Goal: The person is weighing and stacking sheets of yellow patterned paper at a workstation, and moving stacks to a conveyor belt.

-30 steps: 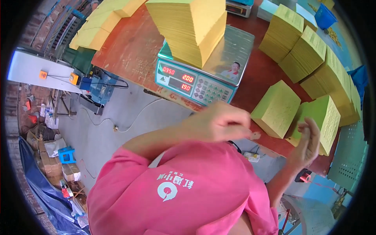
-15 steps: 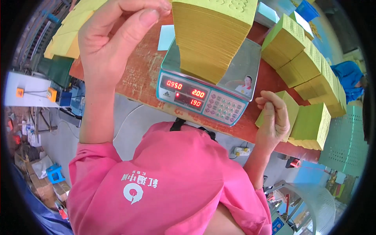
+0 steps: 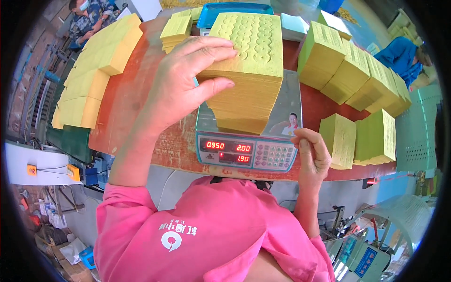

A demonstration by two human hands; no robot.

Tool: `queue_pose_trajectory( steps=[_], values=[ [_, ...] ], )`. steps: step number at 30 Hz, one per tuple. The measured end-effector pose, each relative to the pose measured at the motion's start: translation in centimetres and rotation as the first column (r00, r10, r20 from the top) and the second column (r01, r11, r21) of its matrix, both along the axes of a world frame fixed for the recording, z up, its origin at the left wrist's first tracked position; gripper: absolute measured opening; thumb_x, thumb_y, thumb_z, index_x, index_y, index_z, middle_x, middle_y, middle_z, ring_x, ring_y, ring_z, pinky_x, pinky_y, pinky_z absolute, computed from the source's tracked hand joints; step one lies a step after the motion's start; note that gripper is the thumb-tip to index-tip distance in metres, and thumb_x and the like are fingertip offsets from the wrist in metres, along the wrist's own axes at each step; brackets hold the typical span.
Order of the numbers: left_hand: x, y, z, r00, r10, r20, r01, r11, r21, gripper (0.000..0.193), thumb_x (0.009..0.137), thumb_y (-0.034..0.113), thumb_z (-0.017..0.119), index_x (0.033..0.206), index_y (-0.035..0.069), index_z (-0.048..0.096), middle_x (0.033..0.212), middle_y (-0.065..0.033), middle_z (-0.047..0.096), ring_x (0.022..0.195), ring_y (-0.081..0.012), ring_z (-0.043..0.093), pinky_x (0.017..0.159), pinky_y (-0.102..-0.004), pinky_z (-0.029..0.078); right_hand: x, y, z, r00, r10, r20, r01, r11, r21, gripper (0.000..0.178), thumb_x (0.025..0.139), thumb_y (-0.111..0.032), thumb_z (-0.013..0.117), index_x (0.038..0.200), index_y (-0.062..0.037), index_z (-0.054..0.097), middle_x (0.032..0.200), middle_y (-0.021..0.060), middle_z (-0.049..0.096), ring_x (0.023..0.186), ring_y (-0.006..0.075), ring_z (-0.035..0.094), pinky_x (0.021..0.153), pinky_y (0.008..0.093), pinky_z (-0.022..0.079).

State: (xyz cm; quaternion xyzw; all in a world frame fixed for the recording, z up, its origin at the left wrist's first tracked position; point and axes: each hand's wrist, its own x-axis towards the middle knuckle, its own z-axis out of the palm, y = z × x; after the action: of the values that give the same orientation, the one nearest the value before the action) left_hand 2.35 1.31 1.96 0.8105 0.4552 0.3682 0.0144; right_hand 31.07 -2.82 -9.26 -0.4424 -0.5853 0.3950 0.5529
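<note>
At the desk's left end, a co-worker in patterned clothing is at the far edge, with yellow stacks close-set below. Next, the left hand, and here the main change: half a second back it hangs well left of the tall yellow stack, thumb and fingertips near together; now it overlaps the stack's upper left side. Its fingers are spread, thumb well apart from them: fingertips over the left part of the embossed top, thumb across the front face below the top edge. Whether they press or only hover, cannot tell. My reading: the hand is placed for steadying or handling the load, not yet firmly gripping it. The tall stack, right of the left palm, stands on the scale, narrower at its foot than at its top; the red readout is lit, its figures unchanged, so the weighed load looks the same. At the scale's front right corner, the right hand, well apart from the stack; fingers curled, thumb near the index, anything between them too small to tell. Farther right, two yellow stacks side by side, and behind them a curved row of stacks.
</note>
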Motion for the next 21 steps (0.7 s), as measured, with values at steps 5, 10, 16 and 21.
queue_pose_trajectory(
  steps=[5, 10, 16, 21],
  values=[
    [-0.4, 0.7, 0.4, 0.997, -0.060, 0.054, 0.059, 0.998, 0.024, 0.033, 0.074, 0.008, 0.077, 0.105, 0.003, 0.068, 0.110, -0.0100, 0.067, 0.103, -0.0268, 0.062, 0.090, -0.0350, 0.050, -0.6, 0.1, -0.3, 0.999, 0.020, -0.038, -0.021, 1.000, -0.022, 0.013, 0.093, 0.006, 0.055, 0.102, 0.0025, 0.065, 0.095, 0.0062, 0.062, 0.084, 0.0106, 0.061, 0.076, 0.0222, 0.048],
    [-0.3, 1.0, 0.5, 0.998, -0.057, 0.022, 0.056, 0.998, 0.035, 0.031, 0.074, 0.008, 0.077, 0.104, 0.003, 0.069, 0.107, -0.0105, 0.067, 0.100, -0.0274, 0.063, 0.088, -0.0353, 0.050, -0.6, 0.5, -0.6, 0.999, 0.031, -0.021, -0.032, 0.999, -0.013, 0.012, 0.093, 0.005, 0.057, 0.102, 0.0026, 0.065, 0.092, 0.0056, 0.062, 0.083, 0.0101, 0.061, 0.075, 0.0218, 0.048],
    [-0.2, 1.1, 1.4, 0.987, -0.031, -0.156, 0.045, 0.995, 0.087, 0.027, 0.079, 0.002, 0.071, 0.106, 0.001, 0.069, 0.111, -0.0109, 0.069, 0.105, -0.0280, 0.063, 0.091, -0.0367, 0.049, -0.8, 0.8, -0.6, 0.999, 0.026, -0.047, -0.028, 0.999, -0.036, 0.013, 0.092, 0.006, 0.056, 0.101, 0.0027, 0.065, 0.089, 0.0053, 0.062, 0.082, 0.0092, 0.061, 0.072, 0.0211, 0.047],
    [0.8, 0.5, 2.2, 0.950, 0.046, -0.308, 0.037, 0.965, 0.258, 0.022, 0.079, 0.002, 0.070, 0.101, 0.001, 0.069, 0.106, -0.0118, 0.070, 0.099, -0.0300, 0.065, 0.087, -0.0385, 0.051, -0.7, 0.7, -0.7, 0.998, 0.032, -0.051, -0.033, 0.999, -0.020, 0.014, 0.092, 0.007, 0.055, 0.101, 0.0028, 0.064, 0.088, 0.0052, 0.062, 0.080, 0.0089, 0.061, 0.071, 0.0208, 0.047]
  ],
)
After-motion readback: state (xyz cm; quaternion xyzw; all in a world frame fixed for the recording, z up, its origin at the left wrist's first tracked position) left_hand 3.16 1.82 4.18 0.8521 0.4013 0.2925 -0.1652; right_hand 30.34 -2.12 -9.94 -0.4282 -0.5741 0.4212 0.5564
